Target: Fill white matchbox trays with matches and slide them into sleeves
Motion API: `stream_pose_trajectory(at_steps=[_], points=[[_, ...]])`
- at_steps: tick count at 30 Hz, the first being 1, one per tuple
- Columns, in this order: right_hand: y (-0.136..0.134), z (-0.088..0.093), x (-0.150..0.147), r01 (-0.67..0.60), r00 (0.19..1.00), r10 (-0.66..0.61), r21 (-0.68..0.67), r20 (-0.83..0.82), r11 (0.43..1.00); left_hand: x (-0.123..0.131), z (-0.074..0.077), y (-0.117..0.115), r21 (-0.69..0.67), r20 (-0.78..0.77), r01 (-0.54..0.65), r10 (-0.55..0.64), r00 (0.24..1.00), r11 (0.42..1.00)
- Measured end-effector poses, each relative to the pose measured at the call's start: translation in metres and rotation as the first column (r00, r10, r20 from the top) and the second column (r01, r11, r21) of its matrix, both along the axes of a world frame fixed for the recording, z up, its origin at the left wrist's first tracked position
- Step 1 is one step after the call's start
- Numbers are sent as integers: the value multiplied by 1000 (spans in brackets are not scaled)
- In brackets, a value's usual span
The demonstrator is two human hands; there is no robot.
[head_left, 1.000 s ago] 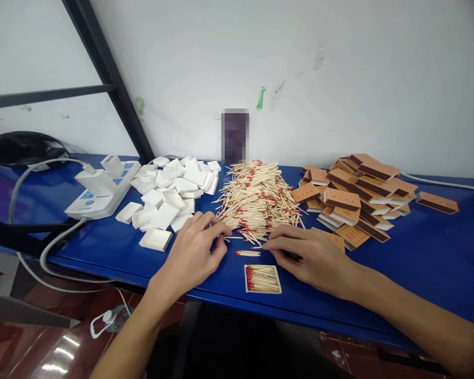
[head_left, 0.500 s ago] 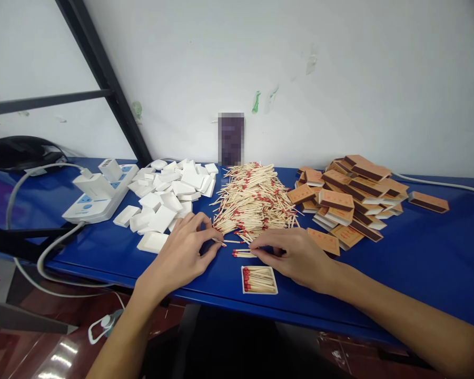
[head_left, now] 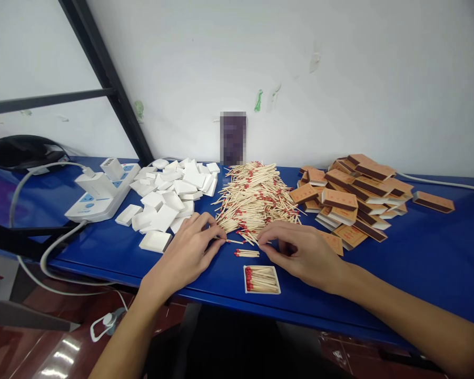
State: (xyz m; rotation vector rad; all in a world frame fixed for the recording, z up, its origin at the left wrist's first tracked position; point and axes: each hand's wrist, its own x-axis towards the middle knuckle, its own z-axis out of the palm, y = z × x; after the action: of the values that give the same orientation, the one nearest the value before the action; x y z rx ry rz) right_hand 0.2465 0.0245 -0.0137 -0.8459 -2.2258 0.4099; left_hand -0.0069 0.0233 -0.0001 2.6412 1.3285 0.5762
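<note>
My left hand (head_left: 193, 247) is closed in a pinch, its thumb and forefinger on a match (head_left: 234, 241) at the front of the match pile (head_left: 256, 197). My right hand (head_left: 300, 252) is also closed, fingertips together at the pile's front right edge; what they hold, if anything, is hidden. Between the hands lies a small row of matches (head_left: 247, 253), red heads to the left. Nearer the table edge sits a white matchbox tray (head_left: 278, 281) filled with matches, their heads mostly at its left.
Empty white matchbox trays (head_left: 156, 241) are heaped on the left, beside a power strip (head_left: 122, 189) with plugged-in chargers. Orange matchbox sleeves (head_left: 339, 199) are piled on the right. A blurred dark rectangle (head_left: 233, 138) stands against the wall. Cables run along the left side.
My right hand has drawn back from the small row of matches to the pile's edge, leaving the row lying on the table. My left fingertips have shifted slightly right and up.
</note>
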Motion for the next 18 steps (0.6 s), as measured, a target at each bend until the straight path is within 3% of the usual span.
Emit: stream_pose_trajectory(at_steps=[5,11,18], points=[[-2,3,2,71,997,-71,17,22,997,1,0,-1,26,17,3,-4,1000,1000],[-4,0,2,-1,999,-1,41,49,999,10,0,-5,91,34,30,-33,999,995],[-2,0,-8,15,996,-18,-35,-89,999,26,-4,-8,178,66,84,-97,993,980]])
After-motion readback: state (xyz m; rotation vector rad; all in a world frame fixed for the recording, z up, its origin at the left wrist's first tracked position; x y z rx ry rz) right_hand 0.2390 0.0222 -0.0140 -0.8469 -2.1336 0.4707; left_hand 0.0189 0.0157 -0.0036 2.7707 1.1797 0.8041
